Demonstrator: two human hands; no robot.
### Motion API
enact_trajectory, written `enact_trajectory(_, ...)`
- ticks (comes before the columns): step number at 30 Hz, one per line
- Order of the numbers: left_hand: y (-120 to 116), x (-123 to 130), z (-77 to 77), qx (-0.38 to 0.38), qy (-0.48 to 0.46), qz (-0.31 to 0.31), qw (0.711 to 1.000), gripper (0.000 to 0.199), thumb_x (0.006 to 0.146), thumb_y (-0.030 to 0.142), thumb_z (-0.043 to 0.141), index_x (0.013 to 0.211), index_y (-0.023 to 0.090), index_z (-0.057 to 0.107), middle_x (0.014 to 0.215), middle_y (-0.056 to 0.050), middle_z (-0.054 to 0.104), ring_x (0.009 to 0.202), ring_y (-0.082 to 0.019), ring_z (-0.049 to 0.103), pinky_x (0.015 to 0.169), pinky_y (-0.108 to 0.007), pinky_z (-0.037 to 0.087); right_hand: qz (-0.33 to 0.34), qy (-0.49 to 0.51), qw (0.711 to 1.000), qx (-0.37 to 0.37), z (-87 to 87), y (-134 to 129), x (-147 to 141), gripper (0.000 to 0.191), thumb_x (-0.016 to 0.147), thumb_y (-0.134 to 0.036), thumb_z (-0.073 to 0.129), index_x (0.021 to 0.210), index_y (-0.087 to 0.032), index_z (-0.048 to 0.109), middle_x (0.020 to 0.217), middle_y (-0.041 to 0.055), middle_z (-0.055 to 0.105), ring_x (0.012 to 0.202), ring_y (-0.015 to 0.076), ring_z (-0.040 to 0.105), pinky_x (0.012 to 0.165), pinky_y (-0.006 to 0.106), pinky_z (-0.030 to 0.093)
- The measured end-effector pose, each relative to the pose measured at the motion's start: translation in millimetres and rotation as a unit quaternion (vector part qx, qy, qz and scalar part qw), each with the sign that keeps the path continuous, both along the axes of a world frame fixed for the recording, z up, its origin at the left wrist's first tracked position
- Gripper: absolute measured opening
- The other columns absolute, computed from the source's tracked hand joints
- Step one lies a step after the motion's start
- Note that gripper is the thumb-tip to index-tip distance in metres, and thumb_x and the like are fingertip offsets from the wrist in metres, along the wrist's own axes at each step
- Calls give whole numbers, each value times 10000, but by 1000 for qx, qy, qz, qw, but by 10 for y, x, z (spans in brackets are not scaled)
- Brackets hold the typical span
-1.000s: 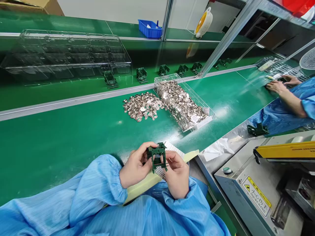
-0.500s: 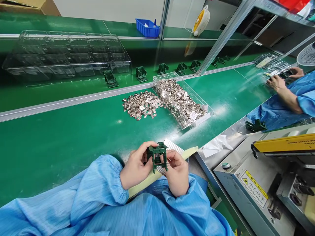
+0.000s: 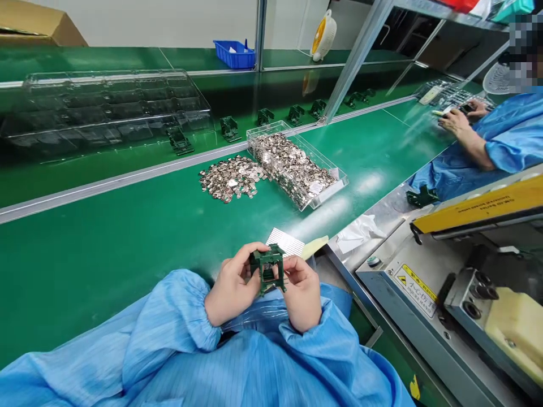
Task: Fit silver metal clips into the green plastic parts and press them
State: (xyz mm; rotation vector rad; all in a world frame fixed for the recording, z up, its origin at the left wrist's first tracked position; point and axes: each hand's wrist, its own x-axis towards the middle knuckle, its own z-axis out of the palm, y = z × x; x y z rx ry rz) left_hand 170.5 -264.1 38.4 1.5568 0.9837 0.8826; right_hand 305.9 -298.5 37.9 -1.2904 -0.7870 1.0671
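Both my hands hold one dark green plastic frame (image 3: 271,272) above the front edge of the table, close to my body. My left hand (image 3: 234,285) grips its left side, thumb in front and fingers behind. Closed on the right side of the frame is my right hand (image 3: 302,294), with its fingertips at the edge; whether a small part is pinched there I cannot make out. Just behind the frame lie a white striped sheet (image 3: 286,242) and a pale yellow strip (image 3: 314,247).
A clear box (image 3: 324,200) of small metal pieces stands beside a loose pile (image 3: 231,180). Several green frames (image 3: 229,129) line the ledge near a clear tray (image 3: 119,104). At right are a machine (image 3: 382,294), white tissue (image 3: 360,233) and a co-worker's hands (image 3: 456,121).
The view has turned right, so the table things appear shifted left. My hands still hold the green frame, slightly turned; the yellow strip beneath it now shows less.
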Motion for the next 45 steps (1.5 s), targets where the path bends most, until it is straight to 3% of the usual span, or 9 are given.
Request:
enact_trajectory(5, -58, 81, 3, 4, -2, -47, 999, 299, 881, 198, 540, 1178, 208, 516, 880, -19, 634, 721, -124, 595, 646, -218, 493, -17, -3, 1000, 19, -50, -186, 153, 240, 727, -373, 774, 730, -189, 620, 652, 3, 641, 589, 139, 577, 537, 235, 496)
enact_trajectory(10, 172, 313, -22, 20, -45, -10, 999, 317, 862, 240, 585, 1162, 187, 499, 1032, -59, 621, 874, -153, 613, 759, -254, 523, -95, -47, 994, -12, -415, -385, 457, 330, 852, -505, 636, 875, -177, 649, 760, 42, 671, 662, 160, 621, 643, 293, 534)
enact_trajectory(14, 436, 627, -131, 43, -74, -14, 996, 344, 835, 212, 598, 1160, 170, 494, 1030, -57, 618, 918, -153, 615, 826, -263, 517, -12, -74, 997, -32, -671, -365, 514, 406, 831, -555, 628, 864, -157, 697, 703, 60, 693, 635, 177, 630, 622, 306, 524)
enact_trajectory(18, 540, 818, -238, 46, -67, -59, 995, 370, 837, 184, 584, 1194, 170, 486, 981, -41, 623, 856, -134, 614, 795, -239, 509, 32, -81, 996, -12, -689, -251, 407, 393, 821, -551, 630, 726, -171, 671, 626, 24, 656, 592, 161, 595, 575, 274, 486)
enact_trajectory(26, 430, 707, -196, 5, -66, -121, 990, 326, 860, 190, 573, 1177, 166, 500, 965, -48, 637, 856, -140, 620, 776, -233, 507, 65, -112, 991, 22, -714, -380, 276, 347, 916, -443, 538, 728, -172, 645, 645, 23, 645, 602, 153, 576, 583, 265, 459)
enact_trajectory(36, 475, 712, -170, 8, -34, -138, 990, 363, 821, 132, 572, 1177, 174, 520, 1015, -54, 640, 831, -147, 638, 749, -240, 522, 106, -233, 963, 79, -861, -315, 362, 350, 910, -427, 448, 670, -216, 594, 678, 54, 598, 680, 201, 566, 645, 323, 457)
enact_trajectory(40, 484, 706, -166, 7, -32, -123, 992, 337, 844, 166, 568, 1177, 163, 519, 968, -51, 632, 816, -141, 625, 737, -230, 515, 135, -292, 946, 39, -1000, -257, 471, 307, 880, -379, 459, 660, -219, 600, 662, 56, 609, 641, 200, 570, 609, 310, 442)
enact_trajectory(45, 519, 708, -176, -5, -71, -120, 990, 323, 871, 226, 583, 1175, 152, 501, 945, -52, 624, 803, -137, 612, 742, -234, 511, 160, -350, 921, -54, -1135, -264, 587, 258, 737, -230, 627, 487, -222, 562, 440, 13, 521, 424, 164, 479, 471, 276, 335)
